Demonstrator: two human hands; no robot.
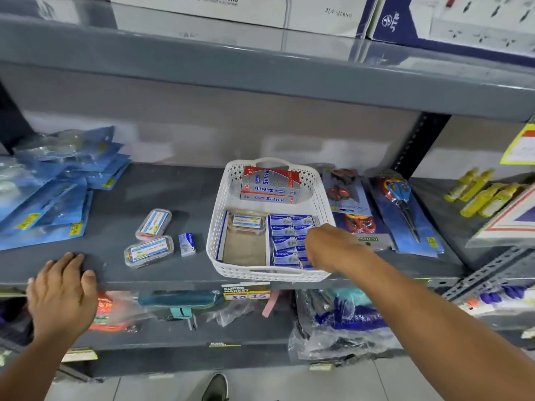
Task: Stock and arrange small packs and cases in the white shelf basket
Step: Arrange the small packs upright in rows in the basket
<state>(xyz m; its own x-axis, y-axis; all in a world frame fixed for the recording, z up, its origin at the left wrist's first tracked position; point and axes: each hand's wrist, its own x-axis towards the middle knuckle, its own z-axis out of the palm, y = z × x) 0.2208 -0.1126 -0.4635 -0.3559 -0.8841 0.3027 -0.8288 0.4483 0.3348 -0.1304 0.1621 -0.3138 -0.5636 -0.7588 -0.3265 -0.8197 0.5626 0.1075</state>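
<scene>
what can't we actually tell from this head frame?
- Right hand: fingers curl down over the small blue packs in the white basket; grip hidden by the hand's back.
- Packs beneath that hand: count hidden.
- Clear case label in the basket: too small to read.
- Upper-shelf boxes: cut off by the top edge.

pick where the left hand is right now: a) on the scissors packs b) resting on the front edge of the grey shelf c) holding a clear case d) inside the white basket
b: the left hand lies flat on the front edge of the grey shelf, well left of the white basket, holding nothing.
</scene>
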